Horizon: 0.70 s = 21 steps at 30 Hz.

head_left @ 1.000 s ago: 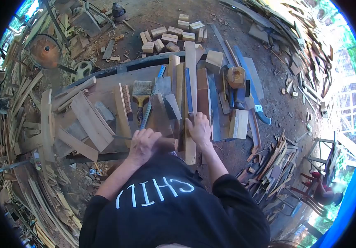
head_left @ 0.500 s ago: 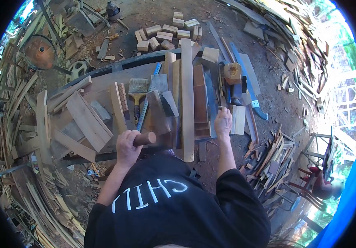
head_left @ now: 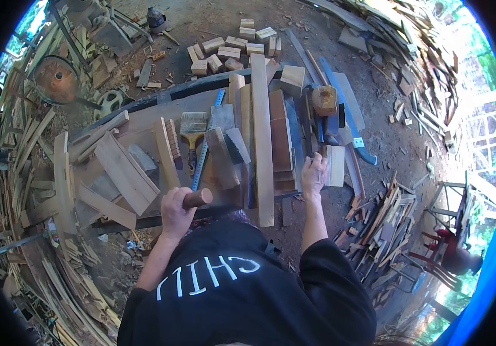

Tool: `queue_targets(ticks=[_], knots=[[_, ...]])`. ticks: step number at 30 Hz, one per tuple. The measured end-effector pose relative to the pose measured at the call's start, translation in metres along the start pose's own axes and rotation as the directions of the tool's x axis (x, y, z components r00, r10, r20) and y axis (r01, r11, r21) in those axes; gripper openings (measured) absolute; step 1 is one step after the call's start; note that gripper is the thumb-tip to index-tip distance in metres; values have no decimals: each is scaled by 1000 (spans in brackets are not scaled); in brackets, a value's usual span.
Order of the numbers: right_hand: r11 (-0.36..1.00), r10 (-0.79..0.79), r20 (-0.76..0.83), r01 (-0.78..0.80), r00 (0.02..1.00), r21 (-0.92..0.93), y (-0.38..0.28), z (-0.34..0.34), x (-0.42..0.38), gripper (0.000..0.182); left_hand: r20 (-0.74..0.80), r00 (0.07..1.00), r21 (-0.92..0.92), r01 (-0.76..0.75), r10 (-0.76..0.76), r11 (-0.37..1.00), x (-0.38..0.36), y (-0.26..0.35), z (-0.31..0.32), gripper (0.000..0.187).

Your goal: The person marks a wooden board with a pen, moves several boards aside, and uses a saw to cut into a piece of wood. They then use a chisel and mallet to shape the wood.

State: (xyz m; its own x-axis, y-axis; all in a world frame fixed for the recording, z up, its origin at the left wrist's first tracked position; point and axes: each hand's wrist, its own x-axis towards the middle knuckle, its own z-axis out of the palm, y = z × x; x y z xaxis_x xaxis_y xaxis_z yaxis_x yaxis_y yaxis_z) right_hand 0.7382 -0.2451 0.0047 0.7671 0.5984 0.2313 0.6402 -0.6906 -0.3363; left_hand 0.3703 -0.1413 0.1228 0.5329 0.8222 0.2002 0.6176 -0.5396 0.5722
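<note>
My left hand [head_left: 177, 213] is closed around a brown round wooden handle [head_left: 198, 199], its blunt end pointing right, over the bench's near edge. My right hand [head_left: 315, 174] reaches over the bench's right end, fingers bent and slightly apart, with nothing visible in them. Beside it lie a pale wood block [head_left: 334, 166] and a mallet with a wooden head [head_left: 324, 101]. A long pale board [head_left: 263, 138] lies between my hands, next to reddish-brown wood pieces [head_left: 281, 144]. A paintbrush [head_left: 193, 128] and a blue-edged ruler [head_left: 203, 155] lie ahead of my left hand.
A handsaw [head_left: 349, 109] with a blue-green handle lies at the bench's right side. Cut wood blocks [head_left: 229, 53] are heaped on the ground beyond it. Scrap wood piles [head_left: 377, 236] stand at right and left. A pedestal fan [head_left: 56, 79] stands at the far left.
My right hand has shifted slightly down and right, and its fingers have loosened from their pinched shape. My left hand still grips the wooden handle, a little lower and further left.
</note>
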Motion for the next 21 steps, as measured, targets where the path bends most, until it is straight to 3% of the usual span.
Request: queue_targets(ticks=[1, 3, 5, 9, 15, 16, 21], knots=[[1000, 2, 1, -2, 1000, -1, -14, -8, -4, 27, -4, 1000, -2, 12, -12, 1000, -1, 0, 0, 34], [973, -105, 83, 85, 991, 213, -47, -19, -18, 30, 1, 1000, -3, 14, -14, 1000, -1, -3, 0, 34], [973, -224, 172, 210, 959, 96, -72, -22, -37, 43, 1, 1000, -5, 13, -13, 1000, -1, -2, 0, 35], [980, -185, 234, 196, 954, -25, -100, -37, -57, 58, -15, 1000, -9, 22, -22, 1000, 0, 0, -2, 35], [995, -66, 521, 92, 851, -24, -103, -22, -82, 87, -35, 998, -20, 45, -46, 999, -3, -3, -1, 35], [996, -82, 514, 58, 854, 62, -98, -14, -87, 96, -28, 998, -14, 55, -55, 998, -3, -3, -1, 35], [956, -115, 405, -10, 907, 294, -85, 3, -98, 94, -32, 998, -27, 55, -56, 998, -3, -4, 2, 36]])
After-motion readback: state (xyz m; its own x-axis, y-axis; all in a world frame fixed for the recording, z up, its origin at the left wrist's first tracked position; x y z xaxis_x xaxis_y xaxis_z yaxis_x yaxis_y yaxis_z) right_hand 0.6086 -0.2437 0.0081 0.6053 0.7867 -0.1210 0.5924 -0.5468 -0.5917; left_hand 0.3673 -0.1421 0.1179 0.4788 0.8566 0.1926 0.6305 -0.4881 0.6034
